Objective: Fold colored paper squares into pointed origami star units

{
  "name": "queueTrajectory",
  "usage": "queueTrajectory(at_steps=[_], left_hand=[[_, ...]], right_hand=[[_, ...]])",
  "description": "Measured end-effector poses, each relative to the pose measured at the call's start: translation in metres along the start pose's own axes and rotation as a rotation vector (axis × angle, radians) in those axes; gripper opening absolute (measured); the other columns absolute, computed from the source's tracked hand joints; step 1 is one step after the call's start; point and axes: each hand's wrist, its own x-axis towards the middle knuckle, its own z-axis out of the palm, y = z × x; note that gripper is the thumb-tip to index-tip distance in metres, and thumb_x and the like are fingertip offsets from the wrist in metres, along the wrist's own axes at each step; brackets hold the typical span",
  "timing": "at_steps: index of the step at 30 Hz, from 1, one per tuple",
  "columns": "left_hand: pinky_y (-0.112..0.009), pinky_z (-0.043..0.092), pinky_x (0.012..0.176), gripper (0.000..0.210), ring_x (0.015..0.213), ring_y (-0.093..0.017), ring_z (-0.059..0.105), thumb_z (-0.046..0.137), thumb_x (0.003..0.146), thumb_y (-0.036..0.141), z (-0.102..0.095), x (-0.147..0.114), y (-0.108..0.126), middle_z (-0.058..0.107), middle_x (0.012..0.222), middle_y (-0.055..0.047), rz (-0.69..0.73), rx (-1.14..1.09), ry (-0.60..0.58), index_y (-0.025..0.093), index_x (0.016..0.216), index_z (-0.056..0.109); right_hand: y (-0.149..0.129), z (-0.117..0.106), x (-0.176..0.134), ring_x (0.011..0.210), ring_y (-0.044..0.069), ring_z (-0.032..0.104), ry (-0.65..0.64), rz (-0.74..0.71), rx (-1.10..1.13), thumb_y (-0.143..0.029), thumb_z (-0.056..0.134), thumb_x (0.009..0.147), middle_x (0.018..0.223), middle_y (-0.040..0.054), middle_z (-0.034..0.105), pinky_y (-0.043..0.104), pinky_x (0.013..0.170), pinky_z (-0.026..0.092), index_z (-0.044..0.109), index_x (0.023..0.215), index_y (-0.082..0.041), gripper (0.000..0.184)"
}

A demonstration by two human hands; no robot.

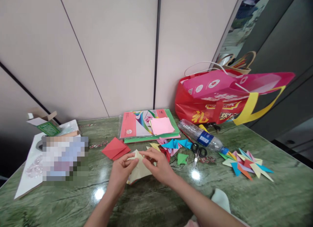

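Note:
Between my hands is a pale yellow sheet of origami paper (140, 170), its top drawn up into a folded point. My left hand (121, 168) pinches the left side of that point with thumb and fingers. On the other side my right hand (157, 165) grips the paper near the same peak. Some coloured edges show beneath the sheet's lower left corner. Just beyond my left hand lies folded red paper (115, 148). Past my right hand are blue folded pieces (176, 143), a small green folded piece (182, 158) and black-handled scissors (196, 153).
A stack of coloured paper (133, 124) with pink squares (161, 126) lies near the wall. A plastic bottle (201, 135) rests on its side before a red bag (210, 104). Folded paper stars (246, 163) lie right. A small green box (49, 127) and a white board (29, 174) are left.

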Motion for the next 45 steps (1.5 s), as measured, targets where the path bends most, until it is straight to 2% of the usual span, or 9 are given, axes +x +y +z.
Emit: queueTrajectory(at_steps=[4, 10, 17, 22, 26, 31, 37, 45], left_hand=[[-0.021, 0.044, 0.045, 0.049, 0.048, -0.015, 0.061, 0.075, 0.054, 0.034, 0.002, -0.002, 0.002, 0.070, 0.059, -0.002, -0.003, 0.000, -0.020, 0.014, 0.096, 0.058], [-0.023, 0.048, 0.050, 0.036, 0.051, -0.015, 0.063, 0.072, 0.057, 0.037, 0.001, -0.001, 0.003, 0.070, 0.058, -0.003, -0.007, 0.000, -0.039, 0.013, 0.081, 0.060], [-0.024, 0.052, 0.053, 0.029, 0.050, -0.015, 0.064, 0.072, 0.057, 0.036, -0.003, 0.000, 0.004, 0.070, 0.057, -0.003, -0.011, -0.010, -0.024, 0.013, 0.073, 0.064], [-0.022, 0.051, 0.050, 0.023, 0.045, -0.013, 0.061, 0.072, 0.056, 0.033, -0.005, 0.000, 0.003, 0.068, 0.052, -0.002, 0.000, 0.004, 0.028, 0.012, 0.063, 0.063], [-0.021, 0.049, 0.047, 0.020, 0.042, -0.012, 0.060, 0.072, 0.056, 0.030, -0.005, 0.002, 0.001, 0.067, 0.049, -0.001, 0.023, -0.031, 0.106, 0.013, 0.059, 0.061], [-0.020, 0.048, 0.046, 0.021, 0.043, -0.012, 0.060, 0.073, 0.054, 0.029, -0.005, 0.002, 0.004, 0.067, 0.050, -0.001, 0.010, -0.092, 0.129, 0.012, 0.061, 0.062], [-0.024, 0.052, 0.052, 0.030, 0.049, -0.014, 0.063, 0.075, 0.055, 0.028, -0.007, 0.002, 0.006, 0.069, 0.055, -0.001, 0.000, -0.094, 0.061, 0.013, 0.077, 0.062], [-0.021, 0.051, 0.052, 0.029, 0.049, -0.012, 0.063, 0.076, 0.054, 0.026, -0.008, 0.003, 0.007, 0.068, 0.055, 0.000, -0.002, -0.143, 0.073, 0.013, 0.073, 0.060]], right_hand=[[0.003, 0.001, 0.000, 0.076, 0.014, 0.055, 0.024, 0.005, -0.002, -0.015, 0.048, 0.079, 0.084, 0.0047, 0.059, 0.021, 0.057, 0.043, 0.064, 0.104, -0.024, 0.030], [0.004, 0.000, -0.001, 0.064, 0.012, 0.052, 0.033, -0.001, -0.069, -0.015, 0.053, 0.075, 0.072, 0.0026, 0.059, 0.022, 0.055, 0.040, 0.067, 0.095, -0.022, 0.026], [0.004, 0.000, 0.000, 0.065, 0.012, 0.053, -0.010, -0.021, -0.082, -0.010, 0.051, 0.074, 0.075, 0.0028, 0.062, 0.022, 0.056, 0.039, 0.068, 0.093, -0.022, 0.028], [0.004, 0.001, -0.002, 0.063, 0.012, 0.053, -0.003, -0.059, -0.130, -0.010, 0.055, 0.072, 0.072, 0.0021, 0.061, 0.021, 0.055, 0.039, 0.068, 0.089, -0.019, 0.023], [-0.002, 0.004, -0.006, 0.065, 0.012, 0.054, 0.011, -0.145, -0.190, -0.012, 0.054, 0.074, 0.072, 0.0037, 0.060, 0.023, 0.059, 0.042, 0.067, 0.085, -0.016, 0.017], [-0.001, 0.007, -0.008, 0.076, 0.014, 0.058, -0.026, -0.222, -0.181, -0.015, 0.052, 0.078, 0.090, 0.0078, 0.061, 0.024, 0.066, 0.046, 0.067, 0.094, -0.019, 0.022], [0.006, 0.005, -0.003, 0.073, 0.014, 0.061, 0.059, -0.170, -0.076, -0.014, 0.052, 0.079, 0.080, 0.0051, 0.067, 0.024, 0.067, 0.048, 0.069, 0.093, -0.022, 0.023], [0.002, 0.002, -0.003, 0.082, 0.015, 0.060, -0.031, -0.170, -0.110, -0.027, 0.055, 0.080, 0.089, 0.0062, 0.065, 0.026, 0.071, 0.047, 0.068, 0.098, -0.023, 0.022]])
